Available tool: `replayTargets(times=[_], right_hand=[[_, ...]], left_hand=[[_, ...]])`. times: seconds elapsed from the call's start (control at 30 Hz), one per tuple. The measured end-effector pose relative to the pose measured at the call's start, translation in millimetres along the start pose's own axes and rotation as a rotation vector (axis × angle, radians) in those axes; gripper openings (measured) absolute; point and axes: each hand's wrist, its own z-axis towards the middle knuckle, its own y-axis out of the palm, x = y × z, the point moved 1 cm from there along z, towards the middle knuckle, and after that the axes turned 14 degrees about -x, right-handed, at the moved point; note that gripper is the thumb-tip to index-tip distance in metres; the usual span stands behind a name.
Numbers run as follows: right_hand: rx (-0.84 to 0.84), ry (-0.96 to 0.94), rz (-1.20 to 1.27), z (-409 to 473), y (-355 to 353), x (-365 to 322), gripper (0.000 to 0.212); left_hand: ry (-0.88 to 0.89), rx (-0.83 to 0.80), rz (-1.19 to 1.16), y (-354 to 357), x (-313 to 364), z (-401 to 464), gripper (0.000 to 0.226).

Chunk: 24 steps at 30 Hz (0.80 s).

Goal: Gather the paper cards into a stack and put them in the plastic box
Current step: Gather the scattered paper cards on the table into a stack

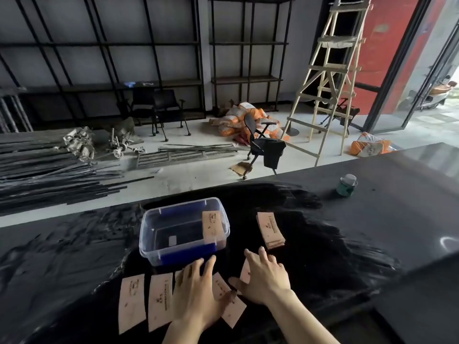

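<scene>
Several tan paper cards lie on the black table. Two cards (132,301) (160,300) lie side by side at the near left. My left hand (198,291) presses flat on further cards, fingers spread, partly covering a slanted card (229,306). My right hand (265,276) rests flat on another card (246,271) just right of it. A small stack of cards (270,230) sits farther back on the right. The clear plastic box (183,229) with blue clips stands behind my hands, with one card (212,227) leaning against its right inner wall.
A small lidded jar (347,185) stands far right on the table. The table's far edge runs just behind the box. Beyond it, the floor holds metal bars, a chair, sacks and a wooden ladder.
</scene>
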Motion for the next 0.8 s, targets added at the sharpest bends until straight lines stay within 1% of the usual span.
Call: replayTargets(times=[0.03, 0.1, 0.2, 0.33, 0.43, 0.53, 0.6, 0.7, 0.73, 0.77, 0.8], right_hand=[[-0.016, 0.002, -0.004, 2.3, 4.2, 1.0, 0.098], [-0.025, 0.034, -0.022, 6.3, 13.0, 2.1, 0.093], [-0.04, 0.077, -0.009, 10.1, 21.6, 1.7, 0.082], [0.016, 0.097, -0.036, 14.3, 28.0, 2.3, 0.059], [0.073, 0.108, -0.008, 17.9, 31.6, 1.2, 0.05], [0.107, 0.151, 0.069, 23.6, 32.9, -0.8, 0.052], [0.108, 0.188, 0.182, 28.4, 32.2, -1.4, 0.063], [0.089, 0.247, 0.38, 35.0, 28.3, 0.6, 0.086], [0.089, 0.26, 0.425, 36.7, 26.7, 1.9, 0.088], [0.104, 0.262, 0.463, 38.2, 25.6, 3.6, 0.081], [0.125, 0.25, 0.491, 39.2, 23.9, 5.5, 0.067]], left_hand=[[-0.01, -0.058, -0.01, 4.3, 0.1, 0.9, 0.105], [-0.019, -0.089, 0.028, 14.3, -0.7, 3.0, 0.102], [-0.041, -0.157, 0.067, 21.6, -0.2, 7.3, 0.105], [-0.047, -0.206, 0.134, 29.1, 0.5, 11.7, 0.117], [-0.056, -0.201, 0.101, 32.2, 5.1, 12.8, 0.122], [-0.074, -0.166, 0.063, 27.3, 6.6, 14.7, 0.123], [-0.073, -0.144, 0.024, 24.3, 4.9, 17.0, 0.12], [-0.071, -0.102, -0.113, 21.0, 1.0, 17.8, 0.106], [-0.073, -0.084, -0.166, 19.5, -0.2, 18.4, 0.101], [-0.076, -0.064, -0.226, 17.9, -2.1, 19.6, 0.095], [-0.076, -0.044, -0.297, 16.2, -4.3, 20.6, 0.09]])
